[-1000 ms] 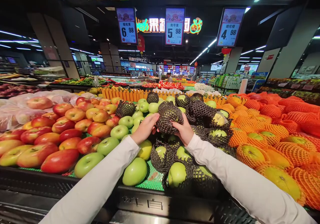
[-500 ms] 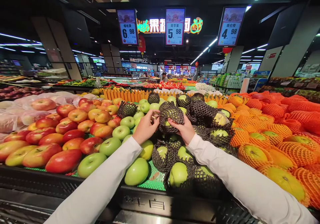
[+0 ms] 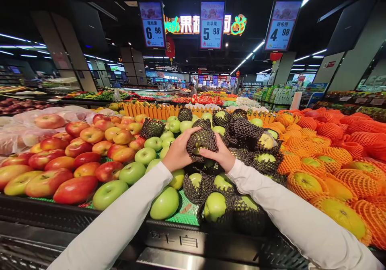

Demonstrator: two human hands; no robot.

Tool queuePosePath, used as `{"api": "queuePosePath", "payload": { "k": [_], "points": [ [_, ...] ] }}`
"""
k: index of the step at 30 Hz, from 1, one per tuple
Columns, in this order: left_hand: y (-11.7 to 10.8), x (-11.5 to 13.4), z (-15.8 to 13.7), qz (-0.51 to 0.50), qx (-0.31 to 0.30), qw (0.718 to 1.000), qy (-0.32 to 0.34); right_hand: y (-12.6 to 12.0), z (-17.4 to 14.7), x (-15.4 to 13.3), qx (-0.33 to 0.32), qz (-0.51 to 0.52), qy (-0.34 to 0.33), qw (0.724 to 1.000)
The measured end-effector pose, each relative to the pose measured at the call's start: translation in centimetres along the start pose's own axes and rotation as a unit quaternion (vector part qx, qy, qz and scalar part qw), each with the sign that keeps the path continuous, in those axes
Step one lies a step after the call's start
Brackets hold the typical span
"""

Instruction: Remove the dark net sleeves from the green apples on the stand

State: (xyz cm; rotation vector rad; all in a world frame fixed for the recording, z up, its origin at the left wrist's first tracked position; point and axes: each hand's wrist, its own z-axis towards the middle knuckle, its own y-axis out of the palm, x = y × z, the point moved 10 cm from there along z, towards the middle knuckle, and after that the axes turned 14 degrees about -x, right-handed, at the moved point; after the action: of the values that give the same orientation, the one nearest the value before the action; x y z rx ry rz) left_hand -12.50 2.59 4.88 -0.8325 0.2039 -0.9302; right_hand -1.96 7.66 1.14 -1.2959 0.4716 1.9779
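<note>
Between my hands is a green apple [image 3: 201, 140] wrapped in a black foam net. My left hand [image 3: 179, 151] grips it from the left, with the fingers behind the net. From the right, my right hand [image 3: 219, 153] closes on the same apple, its thumb across the near side. Below it, netted green apples [image 3: 214, 206] lie on the green mat [image 3: 187, 211]. Bare green apples [image 3: 145, 156] sit left of my left hand, and an empty-looking heap of black netting [image 3: 245, 132] lies to the right of my right hand.
Red and yellow mangoes [image 3: 75, 187] fill the left of the display. Oranges in orange nets [image 3: 304, 183] lie on the right. A black ledge [image 3: 169, 238] runs along the front, and a low orange fence [image 3: 144, 111] stands behind the apples.
My left hand has moved right and closed around the netted apple; before, its fingers were pinched at the apple's left side. The view has shifted slightly.
</note>
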Motion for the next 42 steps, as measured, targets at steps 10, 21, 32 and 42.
{"api": "queuePosePath", "payload": {
  "k": [10, 21, 32, 42],
  "points": [
    [-0.5, -1.2, -0.3, -0.037, 0.017, 0.999, -0.035, -1.5, -0.2, 0.4, 0.091, 0.069, -0.003, 0.993],
    [-1.0, -0.2, -0.6, -0.054, 0.055, 0.997, -0.016, -2.5, -0.7, 0.7, 0.139, 0.093, 0.035, 0.985],
    [0.5, -4.4, -0.9, -0.249, 0.077, 0.952, -0.157, -2.1, -0.6, 0.0, 0.122, 0.133, 0.002, 0.984],
    [1.1, -5.3, -0.7, -0.336, 0.051, 0.926, -0.166, -1.0, -0.6, -0.3, 0.077, 0.101, 0.003, 0.992]
  ]
}}
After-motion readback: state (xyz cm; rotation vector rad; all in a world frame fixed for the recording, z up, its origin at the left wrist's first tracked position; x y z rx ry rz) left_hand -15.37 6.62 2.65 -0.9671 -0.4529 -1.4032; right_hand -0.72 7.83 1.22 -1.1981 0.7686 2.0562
